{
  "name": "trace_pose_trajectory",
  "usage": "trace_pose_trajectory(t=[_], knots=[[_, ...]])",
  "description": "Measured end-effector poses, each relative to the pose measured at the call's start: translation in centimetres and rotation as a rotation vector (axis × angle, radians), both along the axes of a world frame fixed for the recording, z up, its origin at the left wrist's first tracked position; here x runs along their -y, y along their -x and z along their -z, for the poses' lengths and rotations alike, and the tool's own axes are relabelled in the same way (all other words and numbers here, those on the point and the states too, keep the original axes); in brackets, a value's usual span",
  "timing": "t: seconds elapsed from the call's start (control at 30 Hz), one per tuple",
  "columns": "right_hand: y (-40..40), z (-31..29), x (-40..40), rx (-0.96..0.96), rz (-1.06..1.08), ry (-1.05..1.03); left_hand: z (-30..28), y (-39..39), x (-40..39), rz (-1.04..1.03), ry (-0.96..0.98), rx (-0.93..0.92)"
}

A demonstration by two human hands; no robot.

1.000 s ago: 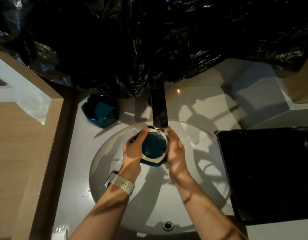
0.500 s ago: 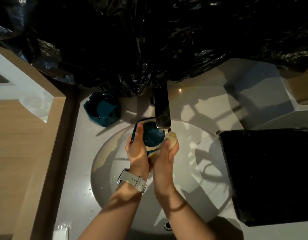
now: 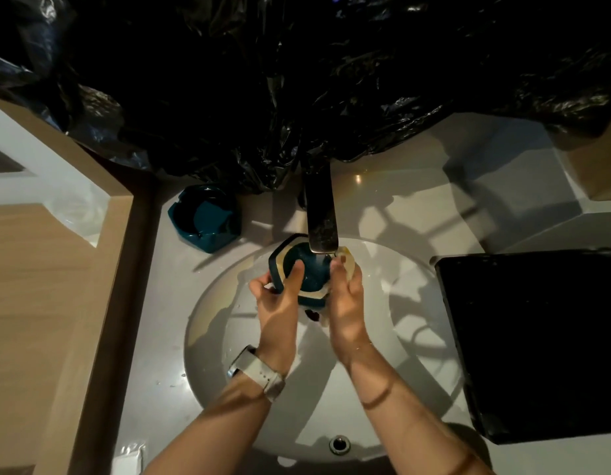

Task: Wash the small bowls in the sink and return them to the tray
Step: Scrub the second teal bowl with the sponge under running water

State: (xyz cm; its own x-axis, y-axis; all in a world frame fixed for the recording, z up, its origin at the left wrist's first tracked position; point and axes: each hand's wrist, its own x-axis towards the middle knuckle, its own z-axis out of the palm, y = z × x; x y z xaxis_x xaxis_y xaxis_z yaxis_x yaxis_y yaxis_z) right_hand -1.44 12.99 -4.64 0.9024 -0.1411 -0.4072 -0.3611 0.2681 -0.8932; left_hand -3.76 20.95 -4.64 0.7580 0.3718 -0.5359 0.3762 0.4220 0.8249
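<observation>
At ten o'clock of the sink basin point(image 3: 228, 337), a second teal bowl point(image 3: 206, 217) sits on the counter beside the faucet point(image 3: 320, 214). Over the basin's twelve o'clock edge, the left hand point(image 3: 280, 303) grips the teal, cream-rimmed small bowl point(image 3: 305, 272) beneath the spout, thumb inside. The right hand point(image 3: 347, 296) clasps its three o'clock side; a black tray point(image 3: 537, 337) lies at three o'clock.

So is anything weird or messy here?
Crinkled black plastic sheeting hangs over the wall behind the faucet, hiding whatever is there. One teal bowl sits on the counter, not on the black tray.
</observation>
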Motion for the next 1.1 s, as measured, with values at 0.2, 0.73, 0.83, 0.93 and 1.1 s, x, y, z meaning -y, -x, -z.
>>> trace_pose_trajectory(t=[0.2, 0.73, 0.83, 0.93, 1.1], knots=[[-1.9, -0.3, 3.5, -0.033, -0.428, 0.119, -0.4, -1.1, -4.1, 0.26, 0.157, -0.081], [-1.1, -0.4, -0.4, -0.189, 0.14, -0.047, 0.0, -0.7, 0.3, -0.077, 0.157, -0.024], [0.2, -1.0, -1.9, -0.116, 0.124, 0.028, 0.0, -1.1, 0.2, -0.12, 0.168, -0.037], [2.4, -2.2, -3.1, -0.011, 0.101, -0.014, 0.0, -1.0, -0.1, -0.09, 0.185, -0.027], [0.1, -1.2, -0.9, -0.026, -0.007, -0.019, 0.3, 0.2, -0.3, -0.051, 0.169, 0.012]])
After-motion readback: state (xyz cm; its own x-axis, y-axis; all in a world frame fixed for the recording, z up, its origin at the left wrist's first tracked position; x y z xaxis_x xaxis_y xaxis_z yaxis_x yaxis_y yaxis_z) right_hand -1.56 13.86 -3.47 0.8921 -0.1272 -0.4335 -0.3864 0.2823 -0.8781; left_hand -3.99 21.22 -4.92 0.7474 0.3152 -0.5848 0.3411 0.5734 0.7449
